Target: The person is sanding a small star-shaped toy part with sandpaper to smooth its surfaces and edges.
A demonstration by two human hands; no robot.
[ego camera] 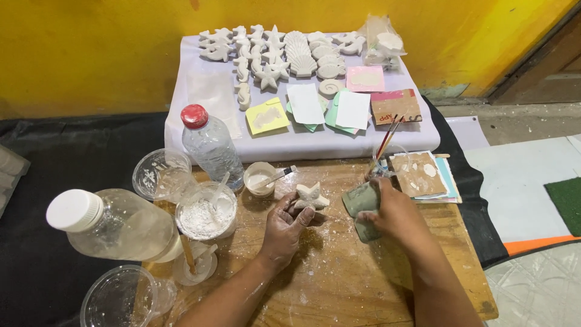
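My left hand point(284, 229) holds a small white plaster starfish point(310, 197) over the dusty wooden board point(339, 284). My right hand point(394, 213) grips a grey-green piece, seemingly a mould or sanding pad point(361, 200), just to the right of the starfish, a short gap apart. A small cup with a brush point(261, 178) resting in it stands just beyond my left hand. Both forearms are dusted with white powder.
A lavender sheet point(302, 142) at the back carries several plaster shells and starfish point(284, 51) and coloured paper squares point(327, 106). At left stand a red-capped bottle point(209, 145), a large jug on its side point(115, 227), a powder tub point(206, 213) and clear cups point(160, 174). Brushes in a glass point(384, 154) and cards point(420, 175) lie right.
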